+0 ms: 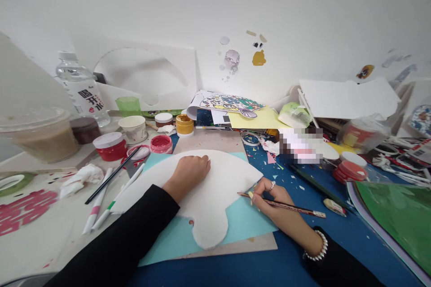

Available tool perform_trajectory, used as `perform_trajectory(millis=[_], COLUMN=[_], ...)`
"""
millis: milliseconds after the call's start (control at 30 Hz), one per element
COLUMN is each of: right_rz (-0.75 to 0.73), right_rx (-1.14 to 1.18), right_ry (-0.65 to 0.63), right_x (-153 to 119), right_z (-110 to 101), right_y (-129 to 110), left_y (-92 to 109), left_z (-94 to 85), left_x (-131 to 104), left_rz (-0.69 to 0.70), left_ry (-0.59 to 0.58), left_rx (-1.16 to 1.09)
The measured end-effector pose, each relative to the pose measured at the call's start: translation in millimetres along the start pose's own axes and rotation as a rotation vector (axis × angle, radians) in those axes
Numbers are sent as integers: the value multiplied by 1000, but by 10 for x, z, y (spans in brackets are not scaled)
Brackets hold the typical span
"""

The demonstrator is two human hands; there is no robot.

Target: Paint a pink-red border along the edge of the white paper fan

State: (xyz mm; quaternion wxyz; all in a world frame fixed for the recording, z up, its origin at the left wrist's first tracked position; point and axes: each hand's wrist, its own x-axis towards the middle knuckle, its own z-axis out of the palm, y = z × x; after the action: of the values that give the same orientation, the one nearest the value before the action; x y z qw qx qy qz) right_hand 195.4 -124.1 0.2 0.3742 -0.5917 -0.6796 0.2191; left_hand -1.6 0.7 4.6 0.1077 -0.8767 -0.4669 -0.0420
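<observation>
Head camera: a right hand (276,196) closes its grip around a pencil (292,207), the tip lying at the notched right side of a white paper cutout (222,175); whether it touches the paper cannot be told. The left hand (191,170) rests on the cutout with its fingers curled, and whether it holds anything is hidden. The likeliest mishap is a slip: should the left hand lift or slide, the loose cutout could shift on the pale blue sheet (249,219) and the pencil stray over the edge. The black sleeve (134,233) across the left wing might smudge it or drag it. Just beyond the sheet's upper left corner, an uncovered pot of red paint (160,144) could tip or stain if an elbow or the paper catches it. Leftward, markers (116,199) crowd the wing's tip, leaving little room. Room is better to the right, where blue tabletop (303,251) runs from the sheet toward a green folder (397,219), though paper scraps (276,178) and an eraser (334,206) could snag a sweeping wrist.
</observation>
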Motion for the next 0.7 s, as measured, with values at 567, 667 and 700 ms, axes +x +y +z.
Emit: perform_trajectory(millis=[567, 667, 700], right_rz=[31, 44, 55], right_rx=[-16, -29, -36], right_ry=[45, 77, 94], right_x=[-1, -7, -10], right_z=[-18, -28, -33], right_y=[46, 66, 73], left_y=[9, 6, 7], left_z=[-45, -55, -58], left_x=[-15, -19, -20], left_rz=[14, 13, 12], left_ry=[-19, -23, -23], left_rx=[-1, -1, -2])
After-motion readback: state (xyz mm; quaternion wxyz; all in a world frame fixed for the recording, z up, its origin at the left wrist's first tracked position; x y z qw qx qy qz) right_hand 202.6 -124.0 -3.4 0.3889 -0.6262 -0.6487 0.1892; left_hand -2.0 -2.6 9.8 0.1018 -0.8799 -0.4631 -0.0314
